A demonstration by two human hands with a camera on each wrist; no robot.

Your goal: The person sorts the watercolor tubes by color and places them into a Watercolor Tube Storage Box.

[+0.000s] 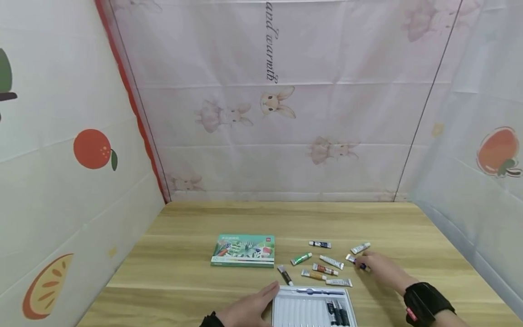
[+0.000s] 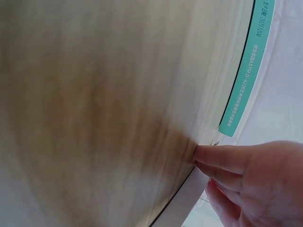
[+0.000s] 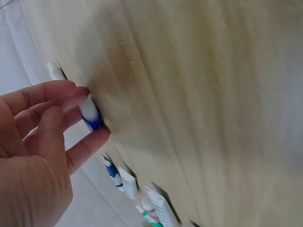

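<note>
Backdrop: pale sheets [image 1: 229, 59] printed with rabbits and fruit, standing around a wood-grain table [image 1: 163, 281].
White tray [image 1: 300, 313]: at the near side, a slim brush-like tool [image 1: 318, 292] in its top groove, left slots bare.
Progress: apparently partway; three dark tubes [image 1: 337, 313] lie in the tray, nine are outside it. Whether tubes are going in or coming out, I cannot tell.
Loose tubes [image 1: 325, 270]: eight scattered on the table beyond the tray.
Green box [image 1: 244, 252]: lying flat, beyond the tray and to its left.
Right hand [image 1: 382, 271]: fingers curved, pinching the blue tube [image 3: 93, 118] between their tips; whether it is lifted is unclear.
Left hand [image 1: 251, 309]: fingers close together, fairly straight, tips touching the tray's left side.
</note>
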